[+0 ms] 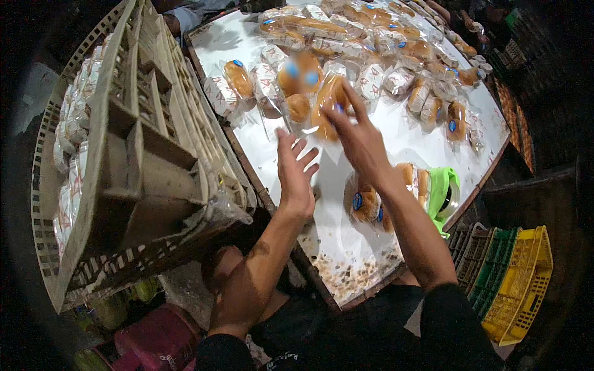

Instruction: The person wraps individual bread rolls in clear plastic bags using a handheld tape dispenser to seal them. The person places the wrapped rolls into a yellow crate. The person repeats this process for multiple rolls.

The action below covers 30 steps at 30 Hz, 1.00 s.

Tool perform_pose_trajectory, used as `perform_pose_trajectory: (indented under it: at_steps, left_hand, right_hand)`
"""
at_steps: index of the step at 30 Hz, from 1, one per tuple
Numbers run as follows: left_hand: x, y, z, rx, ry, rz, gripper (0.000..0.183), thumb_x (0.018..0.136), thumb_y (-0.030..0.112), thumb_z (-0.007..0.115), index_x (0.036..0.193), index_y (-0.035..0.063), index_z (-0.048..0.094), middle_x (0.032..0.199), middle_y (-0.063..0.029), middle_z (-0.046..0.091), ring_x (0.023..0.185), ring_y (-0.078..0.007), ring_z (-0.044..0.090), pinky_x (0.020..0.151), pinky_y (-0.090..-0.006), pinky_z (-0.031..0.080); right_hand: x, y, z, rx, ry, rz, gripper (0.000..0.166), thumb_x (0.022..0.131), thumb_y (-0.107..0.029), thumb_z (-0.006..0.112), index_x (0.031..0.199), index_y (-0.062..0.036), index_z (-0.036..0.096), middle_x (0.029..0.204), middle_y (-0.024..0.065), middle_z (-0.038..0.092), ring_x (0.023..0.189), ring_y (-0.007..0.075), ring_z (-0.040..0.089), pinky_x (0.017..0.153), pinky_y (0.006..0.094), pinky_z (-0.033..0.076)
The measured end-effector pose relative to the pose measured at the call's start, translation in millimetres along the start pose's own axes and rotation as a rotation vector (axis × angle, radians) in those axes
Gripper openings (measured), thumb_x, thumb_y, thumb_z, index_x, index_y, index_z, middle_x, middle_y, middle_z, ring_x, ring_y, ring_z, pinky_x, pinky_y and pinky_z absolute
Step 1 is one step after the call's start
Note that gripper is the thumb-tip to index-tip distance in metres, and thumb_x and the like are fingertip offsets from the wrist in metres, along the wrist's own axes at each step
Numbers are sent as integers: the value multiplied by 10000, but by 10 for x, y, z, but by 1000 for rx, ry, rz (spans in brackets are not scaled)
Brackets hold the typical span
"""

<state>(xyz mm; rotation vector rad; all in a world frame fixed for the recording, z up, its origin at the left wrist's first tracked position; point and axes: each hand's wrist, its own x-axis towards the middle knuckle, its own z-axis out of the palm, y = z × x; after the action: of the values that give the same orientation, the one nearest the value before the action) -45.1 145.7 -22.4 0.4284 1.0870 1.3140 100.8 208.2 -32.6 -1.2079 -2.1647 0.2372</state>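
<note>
A long bread roll [328,99] in clear plastic, with a blue sticker, is held between the thumb and fingers of my right hand [359,132]. The hand reaches over the white tabletop [334,250]. My left hand [297,178] hovers to the left and nearer me, palm turned inward, fingers apart, holding nothing. Just beyond the held roll, other bagged rolls [299,74] with blue stickers lie partly blurred. A small round bun [298,107] is beside it. Below my right wrist sit more bagged rolls [365,206], partly hidden by the forearm.
A large pale plastic crate [153,171] stands tilted at the left, with wrapped packs [74,125] behind it. Many bagged breads [325,32] cover the table's far side. A green tape dispenser [441,190] is at the right edge. Yellow [517,287] and green crates [494,264] stand lower right.
</note>
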Motion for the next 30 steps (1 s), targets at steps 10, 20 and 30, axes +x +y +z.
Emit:
perform_pose_trajectory:
  at_steps: [10,20,30]
  left_hand:
    - [-640,-242,312,489,-438,253,343,1006,304,463,1113,0,581,1022,-68,618,954,-134,553,863,-302,446]
    - [-1242,-187,359,713,-476,884,192,968,187,562,925,4,600,1009,-104,574,966,-205,539,890,-315,428]
    - [-1320,-89,238,622,-188,892,199,982,125,481,860,-1,574,1102,-117,584,1025,-182,521,919,-328,412]
  right_hand:
    - [-1525,-882,-653,679,352,589,654,975,-185,508,1469,11,126,1417,187,367,1295,260,407,1066,352,342]
    - [-1727,-1060,-1060,394,410,358,146,901,-23,595,1048,-22,598,921,113,676,1017,301,606,841,365,493]
    - [-1759,-1342,-1094,373,480,325,52,897,20,571,945,19,592,1071,195,645,1020,304,625,868,375,488]
